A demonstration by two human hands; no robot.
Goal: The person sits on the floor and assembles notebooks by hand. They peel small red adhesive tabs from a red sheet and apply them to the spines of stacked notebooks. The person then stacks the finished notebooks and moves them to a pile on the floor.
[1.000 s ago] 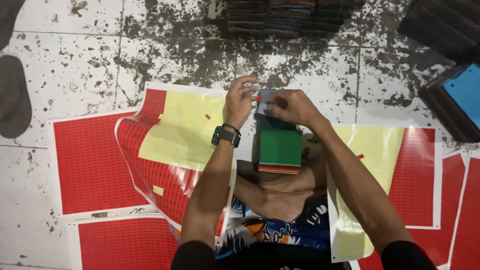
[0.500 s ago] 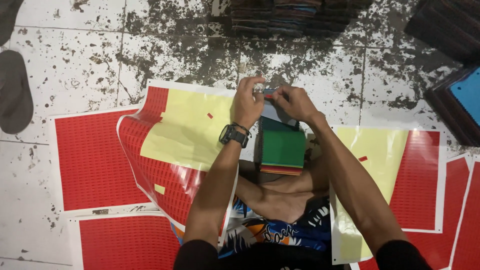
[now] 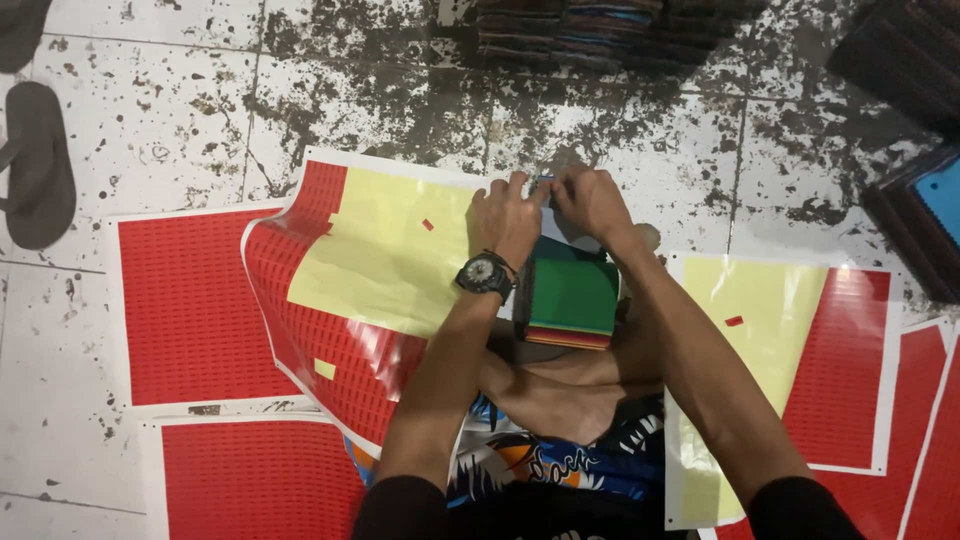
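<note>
My left hand [image 3: 508, 215] and my right hand [image 3: 592, 200] meet above my lap, fingertips pinched together on a small thin item [image 3: 545, 183] that I cannot make out clearly. A black watch [image 3: 484, 273] sits on my left wrist. Just below the hands, a stack of small books with a green cover on top [image 3: 568, 300] rests on my crossed legs. Under my left forearm lies a curled red sticker sheet [image 3: 330, 300] with a large yellow peeled area. A second red and yellow sheet [image 3: 790, 350] lies under my right arm.
Flat red sheets [image 3: 190, 300] lie on the stained tile floor at left, lower left and far right. Stacks of small books [image 3: 600, 30] line the top edge, and dark stacks with a blue cover [image 3: 925, 215] sit at the right. A grey sandal [image 3: 38, 165] is at far left.
Both hands have shifted slightly up and away from the green stack, still pinching the small item together. The sheets stay where they were.
</note>
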